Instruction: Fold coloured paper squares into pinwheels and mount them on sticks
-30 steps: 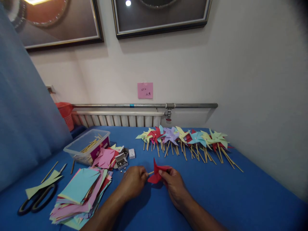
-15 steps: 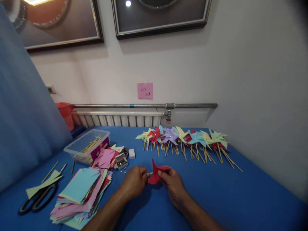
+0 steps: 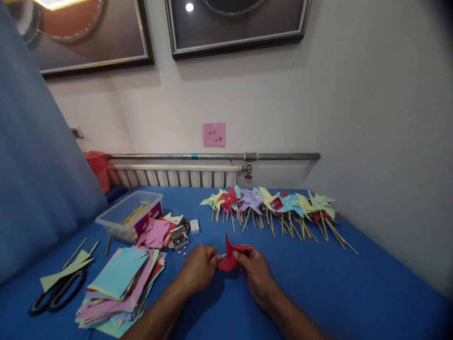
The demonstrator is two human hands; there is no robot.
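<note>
My right hand (image 3: pixel 256 271) pinches a red paper pinwheel (image 3: pixel 230 255) just above the blue table (image 3: pixel 354 293). My left hand (image 3: pixel 198 270) is closed on a thin wooden stick (image 3: pixel 222 255) whose tip meets the red paper. The two hands sit close together at the table's front middle. Behind them lies a row of finished pinwheels (image 3: pixel 276 205) in several colours, on wooden sticks.
A stack of coloured paper squares (image 3: pixel 120 283) lies at the left, black scissors (image 3: pixel 56 293) beside it. A clear plastic tub (image 3: pixel 129 215) holds sticks. A small open box of pins (image 3: pixel 179 238) and loose pins lie near my left hand. A radiator (image 3: pixel 170 175) runs along the wall.
Both hands stay in place on the red pinwheel and stick; only the view has shifted slightly.
</note>
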